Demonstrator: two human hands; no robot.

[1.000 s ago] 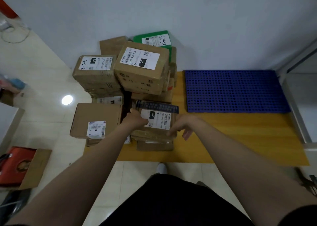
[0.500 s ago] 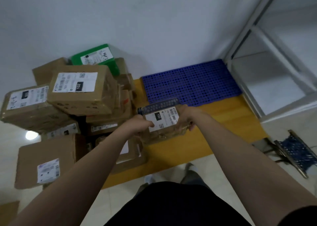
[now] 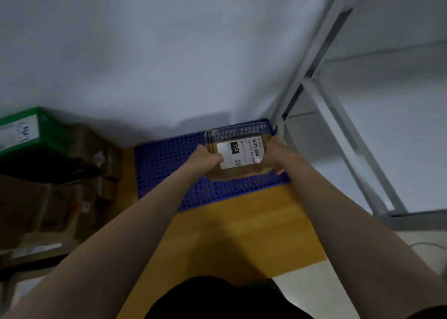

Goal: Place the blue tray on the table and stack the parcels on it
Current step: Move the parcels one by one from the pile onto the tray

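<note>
Far from us, a plain white painted wall fills the upper left. On the right we see a grey metal shelving frame, its upright slanting and its pale shelf boards blurred. Near us on the right, we make out light floor tiles.

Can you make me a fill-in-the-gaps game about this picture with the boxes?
The left hand and right hand grip a brown parcel labelled with the number ____. Under the parcel lies a tray coloured ____. The box at far left is coloured ____.
Missing words: 150; blue; green.
</note>
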